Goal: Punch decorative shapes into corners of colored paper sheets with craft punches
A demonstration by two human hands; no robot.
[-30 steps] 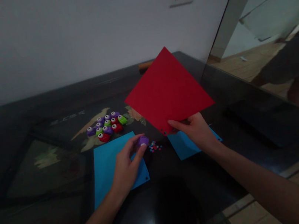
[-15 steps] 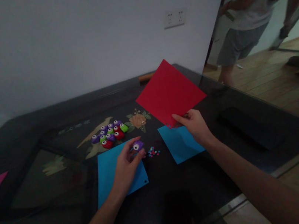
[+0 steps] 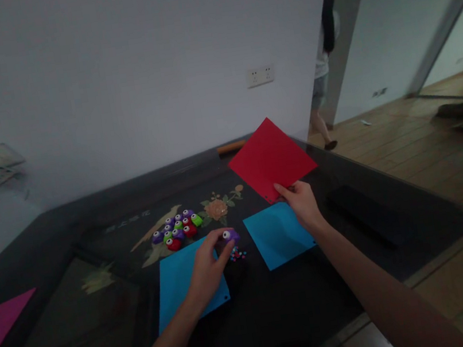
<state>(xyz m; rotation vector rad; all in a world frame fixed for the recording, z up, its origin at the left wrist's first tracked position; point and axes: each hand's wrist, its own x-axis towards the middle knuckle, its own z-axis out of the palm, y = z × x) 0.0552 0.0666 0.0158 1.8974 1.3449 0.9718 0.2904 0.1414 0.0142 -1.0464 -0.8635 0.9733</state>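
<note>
Right of the frame's centre, my right grip (image 3: 303, 203) pinches the red sheet (image 3: 271, 159) near its lower corner, probably to leave its face uncovered, while just below centre my left grip (image 3: 209, 258) clasps the purple punch (image 3: 232, 235) beside the paper bits (image 3: 238, 255), seemingly for steadiness.

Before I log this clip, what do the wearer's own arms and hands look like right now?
Both the left hand and right hand are ungloved, with slender fingers. The left forearm and right forearm are bare as far as they show: no sleeve, watch or bracelet visible. The picture is too dim to rule out small markings.
</note>
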